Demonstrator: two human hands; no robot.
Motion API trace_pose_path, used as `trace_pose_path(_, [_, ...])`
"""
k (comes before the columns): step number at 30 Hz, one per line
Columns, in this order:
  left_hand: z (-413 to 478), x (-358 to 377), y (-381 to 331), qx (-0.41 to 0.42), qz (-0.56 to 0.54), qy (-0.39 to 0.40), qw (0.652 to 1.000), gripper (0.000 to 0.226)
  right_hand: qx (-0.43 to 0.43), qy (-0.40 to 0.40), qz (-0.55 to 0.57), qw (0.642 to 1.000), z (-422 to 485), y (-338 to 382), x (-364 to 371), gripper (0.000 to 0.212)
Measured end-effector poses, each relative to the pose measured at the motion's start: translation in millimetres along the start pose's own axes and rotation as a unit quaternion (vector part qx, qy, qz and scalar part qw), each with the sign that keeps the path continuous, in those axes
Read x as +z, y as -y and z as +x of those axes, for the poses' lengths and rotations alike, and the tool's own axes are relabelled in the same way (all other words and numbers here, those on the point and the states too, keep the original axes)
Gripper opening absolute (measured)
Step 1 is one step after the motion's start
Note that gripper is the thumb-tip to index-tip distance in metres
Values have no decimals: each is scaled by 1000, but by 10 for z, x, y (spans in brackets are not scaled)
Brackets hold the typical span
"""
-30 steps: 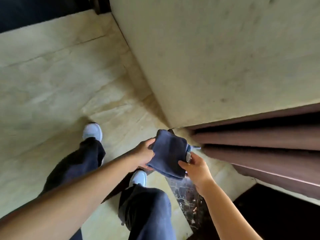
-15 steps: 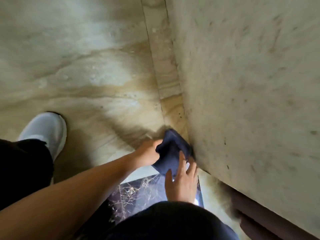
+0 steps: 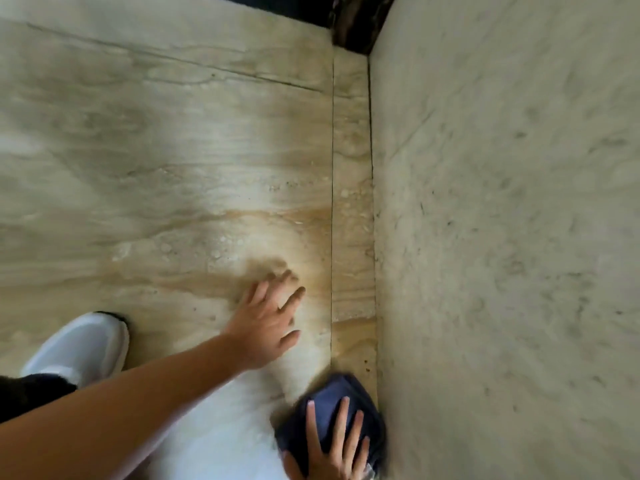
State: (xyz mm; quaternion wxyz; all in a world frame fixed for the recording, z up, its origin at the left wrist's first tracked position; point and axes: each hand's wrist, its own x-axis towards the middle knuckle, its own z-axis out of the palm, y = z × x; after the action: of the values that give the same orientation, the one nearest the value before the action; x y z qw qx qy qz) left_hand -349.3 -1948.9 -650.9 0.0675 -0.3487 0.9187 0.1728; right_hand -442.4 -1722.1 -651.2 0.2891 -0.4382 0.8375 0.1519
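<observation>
A folded dark blue cloth lies on the beige marble floor, close against the foot of the wall at the bottom of the view. My right hand presses flat on the cloth with straight fingers spread. My left hand is stretched out over the floor ahead of the cloth, fingers spread and straight, holding nothing; whether it touches the floor is unclear because of blur.
A pale stone wall rises along the right side. A narrow floor strip runs beside it. My white shoe stands at the left. A dark opening shows at the far end.
My left hand has let go of the cloth and moved forward over the floor. The cloth now lies on the floor under my flat right hand. The view has swung along the wall.
</observation>
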Motion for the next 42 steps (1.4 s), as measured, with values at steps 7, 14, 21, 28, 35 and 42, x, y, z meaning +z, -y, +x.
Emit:
trace_pose_path(7, [1083, -277, 1228, -140, 30, -61, 988, 89, -20, -83, 37, 996, 1167, 370, -519, 80])
trace_pose_path(14, [1283, -117, 1490, -130, 28, -117, 984, 92, -89, -87, 10, 992, 2662, 888, -1700, 68])
trace_pose_path(21, [1279, -202, 1467, -137, 20, -110, 984, 94, -91, -41, 6, 995, 3013, 1100, -2049, 69])
trace_pose_path(28, [1271, -253, 1478, -136, 25, -68, 988, 95, -25, -31, 54, 998, 2239, 1135, -1471, 69])
trace_pose_path(35, [1279, -336, 1441, -146, 32, -34, 988, 91, -37, -39, 70, 996, 3236, 1565, -2057, 71])
trace_pose_path(42, [2623, -1134, 2203, -24, 102, -58, 993, 81, -45, -49, 33, 997, 3694, 1667, -2390, 66])
